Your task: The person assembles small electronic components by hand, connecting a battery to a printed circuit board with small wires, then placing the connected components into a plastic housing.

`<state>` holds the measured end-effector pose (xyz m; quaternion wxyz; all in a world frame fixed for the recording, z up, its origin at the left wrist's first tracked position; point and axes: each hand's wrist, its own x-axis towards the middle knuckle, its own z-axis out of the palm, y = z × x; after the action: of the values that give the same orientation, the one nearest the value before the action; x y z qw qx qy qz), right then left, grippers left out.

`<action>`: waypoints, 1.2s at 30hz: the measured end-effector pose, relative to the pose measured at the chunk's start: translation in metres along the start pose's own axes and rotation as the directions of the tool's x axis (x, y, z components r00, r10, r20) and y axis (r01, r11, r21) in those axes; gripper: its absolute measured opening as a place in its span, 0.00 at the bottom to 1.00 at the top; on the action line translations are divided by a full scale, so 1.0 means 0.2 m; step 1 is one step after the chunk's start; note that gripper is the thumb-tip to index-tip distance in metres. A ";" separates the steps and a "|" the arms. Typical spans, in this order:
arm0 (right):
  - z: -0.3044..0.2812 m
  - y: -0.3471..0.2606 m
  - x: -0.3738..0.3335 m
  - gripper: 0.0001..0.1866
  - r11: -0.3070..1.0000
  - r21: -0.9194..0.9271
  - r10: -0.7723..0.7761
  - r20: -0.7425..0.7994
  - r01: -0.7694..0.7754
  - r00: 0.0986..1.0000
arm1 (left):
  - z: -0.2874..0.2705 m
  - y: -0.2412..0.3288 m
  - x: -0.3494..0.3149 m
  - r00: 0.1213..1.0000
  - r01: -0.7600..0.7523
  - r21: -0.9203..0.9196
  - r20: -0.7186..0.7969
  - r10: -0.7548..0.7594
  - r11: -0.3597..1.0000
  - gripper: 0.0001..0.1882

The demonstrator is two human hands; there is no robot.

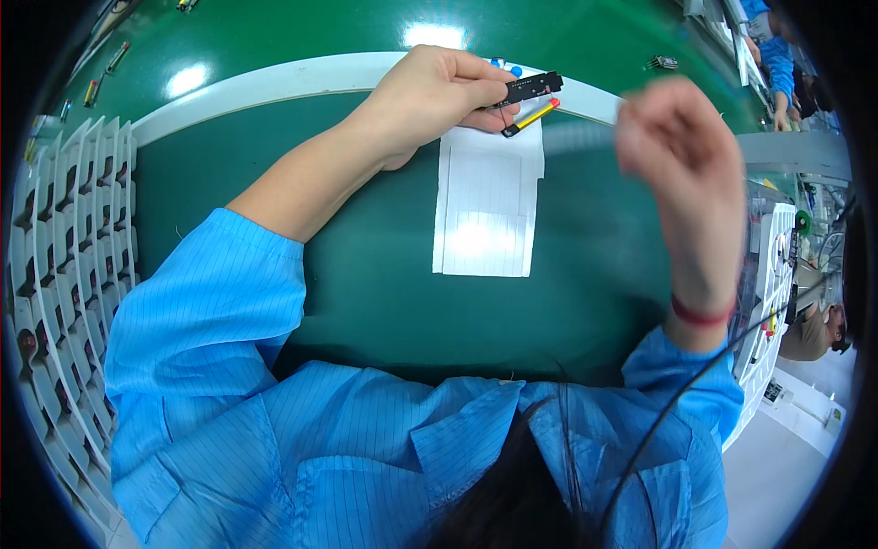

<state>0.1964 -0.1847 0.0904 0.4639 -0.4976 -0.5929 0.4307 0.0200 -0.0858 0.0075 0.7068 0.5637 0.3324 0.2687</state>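
Observation:
Between the thumb and fingers of my left hand (448, 90) is a narrow black circuit board (532, 88), held above the far end of a white paper sheet (485, 206). A small yellow-and-black battery (532, 119) with a red end sits just below the board, close to my fingertips; thin wire shows beside it. My right hand (681, 133), smeared by motion, is raised to the right of the board and apart from it. Its fingers are curled closed, and what they hold, if anything, is too blurred to name. A faint pale streak (581, 139) runs between that hand and the paper.
White slotted racks stand at the left (78, 238) and right (768, 274) of the green mat (366, 256). A pale curved bar (274, 87) crosses beyond it. Small parts lie on the far green surface (302, 32). Other people are at the far right.

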 end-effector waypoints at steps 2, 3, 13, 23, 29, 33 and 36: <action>-0.07 0.19 0.12 0.09 0.977 0.208 0.070 -0.060 -0.057 0.996 | 0.02 0.01 0.02 0.999 0.014 0.016 0.046 -0.014 1.000 0.15; -0.06 0.26 0.14 0.09 0.975 0.213 0.072 -0.055 -0.059 0.996 | 0.02 0.00 0.03 0.999 0.018 0.018 0.040 -0.019 1.000 0.15; 0.02 0.42 0.17 0.08 0.987 0.160 0.032 -0.167 -0.005 0.985 | -0.03 -0.02 0.03 0.998 0.004 0.010 0.070 -0.005 1.000 0.16; 0.01 0.44 0.17 0.08 0.992 0.128 0.031 -0.172 -0.009 0.985 | -0.03 -0.02 0.02 0.996 0.000 0.009 0.095 -0.001 1.000 0.16; 0.02 0.44 0.17 0.07 0.994 0.108 0.033 -0.168 -0.015 0.985 | -0.04 -0.01 0.02 0.995 0.005 -0.001 0.099 -0.005 1.000 0.16; 0.02 0.44 0.17 0.07 0.992 0.122 0.047 -0.172 -0.026 0.984 | -0.04 -0.02 0.03 0.994 0.000 -0.030 0.114 0.003 1.000 0.16; 0.03 0.44 0.17 0.07 0.993 0.115 0.041 -0.179 -0.021 0.983 | -0.04 -0.03 0.03 0.994 0.008 -0.008 0.109 -0.007 1.000 0.15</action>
<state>0.2052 -0.1401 0.0081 0.5365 -0.5169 -0.5152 0.4238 0.0179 -0.0767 -0.0002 0.7272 0.5733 0.2945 0.2362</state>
